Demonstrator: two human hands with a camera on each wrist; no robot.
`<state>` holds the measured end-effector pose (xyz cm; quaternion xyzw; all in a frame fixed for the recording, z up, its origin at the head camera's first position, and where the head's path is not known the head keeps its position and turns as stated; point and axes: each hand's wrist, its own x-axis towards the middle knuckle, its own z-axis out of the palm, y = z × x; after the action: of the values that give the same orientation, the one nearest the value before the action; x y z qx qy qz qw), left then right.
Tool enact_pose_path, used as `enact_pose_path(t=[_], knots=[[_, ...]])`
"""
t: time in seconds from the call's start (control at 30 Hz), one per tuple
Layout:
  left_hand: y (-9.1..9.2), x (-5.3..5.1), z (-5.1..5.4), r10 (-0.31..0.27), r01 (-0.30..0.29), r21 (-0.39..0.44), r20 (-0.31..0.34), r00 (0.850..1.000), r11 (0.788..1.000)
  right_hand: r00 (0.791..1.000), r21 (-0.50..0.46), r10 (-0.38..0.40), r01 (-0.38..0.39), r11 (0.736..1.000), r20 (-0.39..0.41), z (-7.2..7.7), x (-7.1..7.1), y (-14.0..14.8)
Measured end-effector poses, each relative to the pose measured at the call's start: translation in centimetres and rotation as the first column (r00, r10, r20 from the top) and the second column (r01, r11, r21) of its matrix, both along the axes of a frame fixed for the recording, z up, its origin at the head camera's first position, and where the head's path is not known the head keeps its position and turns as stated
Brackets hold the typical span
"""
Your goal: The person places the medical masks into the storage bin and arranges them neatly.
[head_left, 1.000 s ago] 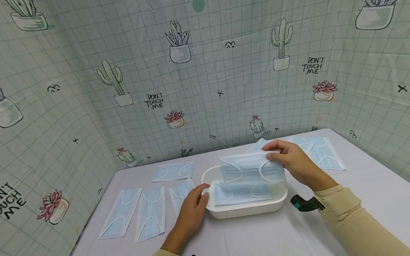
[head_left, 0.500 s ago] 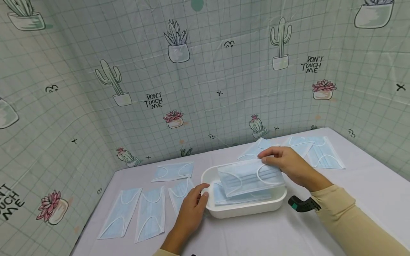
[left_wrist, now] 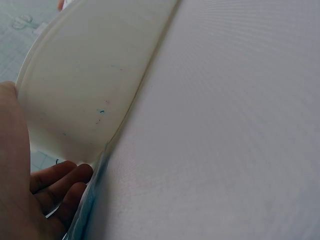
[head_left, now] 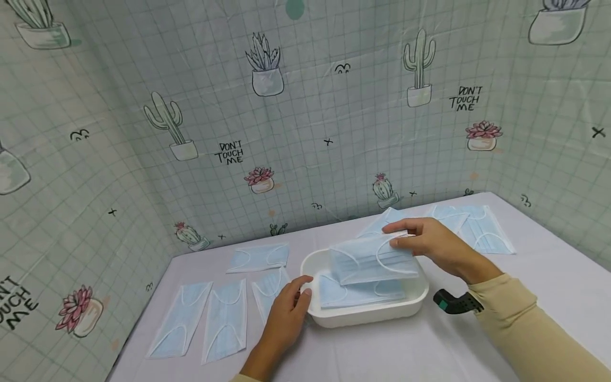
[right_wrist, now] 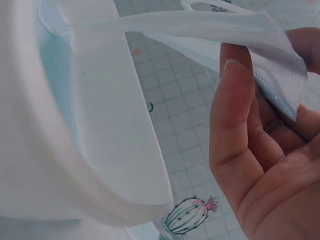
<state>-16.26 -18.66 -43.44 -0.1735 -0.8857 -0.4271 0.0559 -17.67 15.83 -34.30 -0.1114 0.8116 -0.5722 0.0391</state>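
At five o'clock in the head view, the tray [head_left: 369, 317] is showing smooth plastic with a soft satin sheen. Between four and five, the raised mask [head_left: 369, 262] is looking papery, like thin pleated fabric. At six, the tablecloth [head_left: 355, 355] is appearing matt and finely woven. At twelve, the backdrop [head_left: 305, 106] is showing creased, smooth cloth. At four, the wristband [head_left: 455, 302] is looking matt and rubbery.

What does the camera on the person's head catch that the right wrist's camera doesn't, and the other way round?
Only the head view shows the left hand at the white container's end, and the right sleeve. Only the right wrist view shows the palm side of the right hand. Both show that hand pinching a mask, the container, and the cactus-printed cloth.
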Motion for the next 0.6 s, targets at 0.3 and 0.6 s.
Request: enact_pose_path(t=[0.3,0.6], knots=[[0.0,0.1,0.0,0.003,-0.003,-0.003,0.001,1.0,1.0,0.998,-0.037,0.063,-0.064,0.997,-0.016,0.6,-0.8,-0.6],[0.0,0.0,0.1,0.001,-0.001,-0.01,-0.003,1.0,1.0,0.997,-0.03,0.077,-0.078,0.997,-0.012,1.1,-1.4,-0.9]])
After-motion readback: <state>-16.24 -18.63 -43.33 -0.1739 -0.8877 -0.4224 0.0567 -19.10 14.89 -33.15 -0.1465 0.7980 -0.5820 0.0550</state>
